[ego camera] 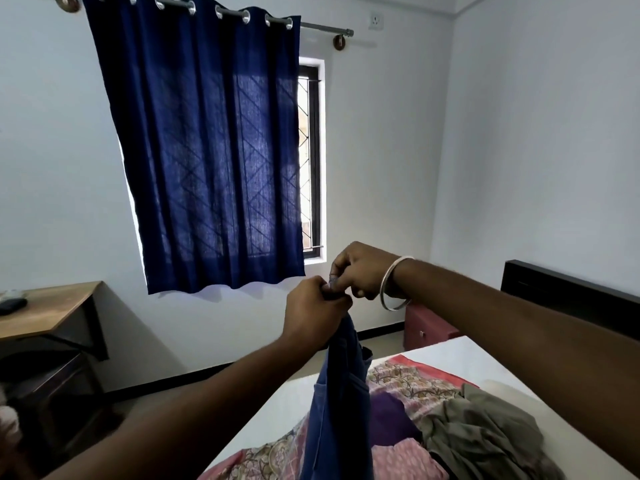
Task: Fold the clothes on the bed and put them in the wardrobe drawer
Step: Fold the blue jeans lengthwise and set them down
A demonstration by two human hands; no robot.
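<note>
Both arms are raised in front of the camera, hands together at centre frame. Left hand (313, 308): fingers curled tight around the top edge of the jeans (337, 403), knuckles toward the camera. Right hand (362, 270): just right of and slightly above the left, touching it; thumb and forefinger pinch the same top edge, other fingers curled. A bangle (398, 284) sits on the right wrist.

The jeans hang straight down from both hands, dark blue, bunched narrow at the grip and widening lower down. The lower part runs out of the bottom of the frame in front of the bed (485, 358), so whether the hem touches the bed I cannot tell.

On the bed, to the right of the jeans: a patterned pink sheet (408, 379) spread flat; on it a purple garment (391, 419), and touching its right side a crumpled olive garment (485, 431). All unfolded. The dark headboard (568, 292) is at far right.

Background: a blue curtain (207, 143) covers most of the window (311, 161), with a strip of grille showing at the curtain's right edge. A wooden desk (45, 310) stands at left against the wall, and a red cabinet (426, 323) sits on the floor beyond the bed, below the right wrist.
</note>
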